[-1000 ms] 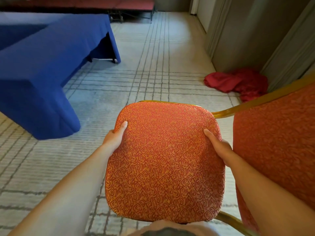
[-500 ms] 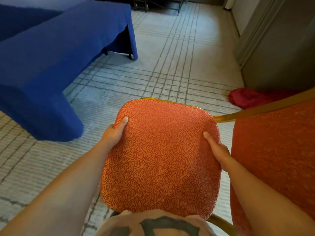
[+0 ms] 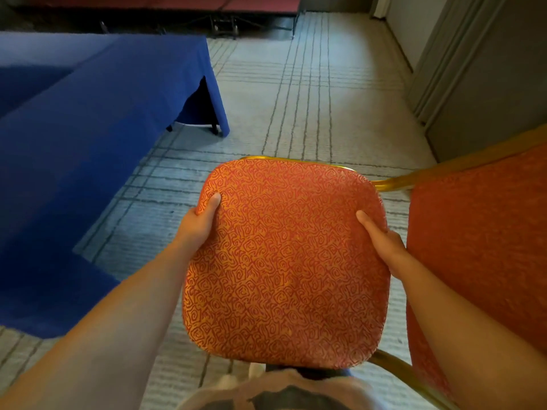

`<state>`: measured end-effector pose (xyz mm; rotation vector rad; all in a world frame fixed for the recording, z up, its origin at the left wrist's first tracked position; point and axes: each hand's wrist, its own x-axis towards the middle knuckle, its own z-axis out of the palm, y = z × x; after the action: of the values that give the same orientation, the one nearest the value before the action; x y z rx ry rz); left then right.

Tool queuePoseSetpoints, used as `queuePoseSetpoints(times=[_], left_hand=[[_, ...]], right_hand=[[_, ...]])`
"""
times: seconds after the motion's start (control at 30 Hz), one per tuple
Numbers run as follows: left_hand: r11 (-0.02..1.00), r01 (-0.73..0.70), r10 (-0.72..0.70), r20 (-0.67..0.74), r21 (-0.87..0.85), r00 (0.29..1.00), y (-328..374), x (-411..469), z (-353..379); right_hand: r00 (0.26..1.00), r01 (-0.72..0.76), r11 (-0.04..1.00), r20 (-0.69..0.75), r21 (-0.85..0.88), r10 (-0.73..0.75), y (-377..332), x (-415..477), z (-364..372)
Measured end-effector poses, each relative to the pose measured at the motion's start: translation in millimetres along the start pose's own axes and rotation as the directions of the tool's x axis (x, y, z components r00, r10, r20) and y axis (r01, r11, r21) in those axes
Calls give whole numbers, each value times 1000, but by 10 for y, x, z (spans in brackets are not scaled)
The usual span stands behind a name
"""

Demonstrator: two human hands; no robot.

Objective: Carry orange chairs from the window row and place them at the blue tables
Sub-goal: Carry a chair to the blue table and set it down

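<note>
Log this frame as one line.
phase: carry | left hand: grips chair seat left edge | right hand: grips right edge | blue table: ahead-left

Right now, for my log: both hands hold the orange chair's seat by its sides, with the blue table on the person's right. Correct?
No: the head view shows the blue table on the person's left. The left hand and right hand do hold the orange chair's seat by its sides.

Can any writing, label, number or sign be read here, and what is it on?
None can be read.
On the shirt: a dark print, cut off by the frame edge and blurred, unreadable.
On the seat: a swirl pattern only, no letters.
On the blue table: plain cloth, no text.
</note>
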<state>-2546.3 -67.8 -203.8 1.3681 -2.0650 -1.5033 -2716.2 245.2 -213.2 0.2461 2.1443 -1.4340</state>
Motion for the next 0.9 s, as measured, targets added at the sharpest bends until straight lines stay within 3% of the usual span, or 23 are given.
queuePoseSetpoints(times=[0.2,0.6,0.9], left_hand=[[996,74,-77,68,48,995,514,1251,433],[987,145,-139,73,-75,988,1949,3917,1675],[986,169,-168,65,-10,984,2747,5979,2013]], right_hand=[[999,-32,999,-20,-15,32,-725,1094,201],[1000,3,998,-27,-66,-5,-2716,3931,352],[997,-71,997,-22,-12,71,-3689,5746,1159]])
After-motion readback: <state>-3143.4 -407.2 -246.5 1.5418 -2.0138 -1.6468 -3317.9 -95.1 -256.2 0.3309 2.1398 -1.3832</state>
